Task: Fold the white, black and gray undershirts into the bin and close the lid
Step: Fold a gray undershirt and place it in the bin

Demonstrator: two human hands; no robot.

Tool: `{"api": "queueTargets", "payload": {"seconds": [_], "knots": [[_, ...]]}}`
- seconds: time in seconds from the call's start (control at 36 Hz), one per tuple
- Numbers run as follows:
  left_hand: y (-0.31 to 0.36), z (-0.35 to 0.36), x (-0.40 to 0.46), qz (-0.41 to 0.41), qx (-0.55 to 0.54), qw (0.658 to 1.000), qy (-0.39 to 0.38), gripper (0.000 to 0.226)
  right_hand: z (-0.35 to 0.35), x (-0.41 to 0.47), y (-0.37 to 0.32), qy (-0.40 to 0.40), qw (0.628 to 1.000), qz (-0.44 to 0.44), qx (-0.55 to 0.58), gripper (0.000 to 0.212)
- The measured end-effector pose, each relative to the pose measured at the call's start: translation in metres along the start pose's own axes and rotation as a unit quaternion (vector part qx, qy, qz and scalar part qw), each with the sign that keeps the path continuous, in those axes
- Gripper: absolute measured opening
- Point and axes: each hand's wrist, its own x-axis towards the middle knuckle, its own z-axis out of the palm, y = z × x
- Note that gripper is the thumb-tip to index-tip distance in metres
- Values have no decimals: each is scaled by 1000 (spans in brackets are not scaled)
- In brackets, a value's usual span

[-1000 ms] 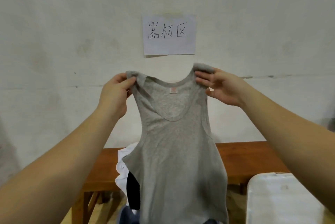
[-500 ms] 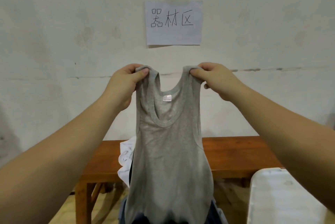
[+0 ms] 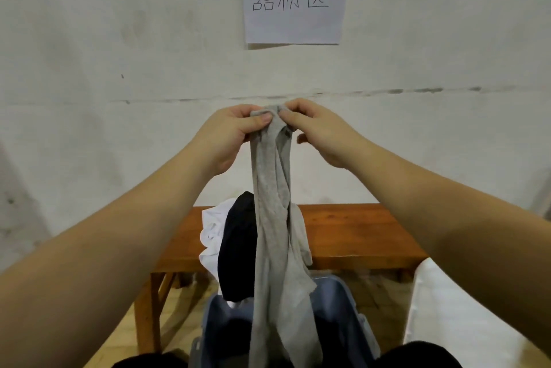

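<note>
The gray undershirt (image 3: 275, 242) hangs long and narrow, folded in half lengthwise, its lower end dropping into the blue bin (image 3: 351, 305) below. My left hand (image 3: 229, 135) and my right hand (image 3: 316, 132) are side by side at chest height, each pinching a shoulder strap, the two straps brought together. Behind the gray shirt, a black undershirt (image 3: 238, 251) and a white undershirt (image 3: 213, 236) drape over the front edge of the wooden bench (image 3: 357, 236) toward the bin.
A white bin lid (image 3: 453, 317) lies at the lower right. A paper sign (image 3: 293, 1) is stuck on the pale wall behind the bench. My dark-clothed knees flank the bin at the bottom edge.
My hands have come together, closing the spread gray undershirt into a narrow lengthwise fold. The view has tipped down, showing the blue bin.
</note>
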Motion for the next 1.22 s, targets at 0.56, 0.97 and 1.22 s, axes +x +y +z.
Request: {"api": "queueTargets", "payload": {"seconds": [0.56,0.97,1.22], "knots": [[-15,-15,-5,7,10,984,175,7,85,-80,137,-218,922,210,-242,29],[-34,-54,-15,-18,-15,966,257,7,18,-89,164,-23,977,212,-22,20],[-36,-24,-8,-41,-96,965,240,7,37,-62,113,-54,872,234,427,42]]}}
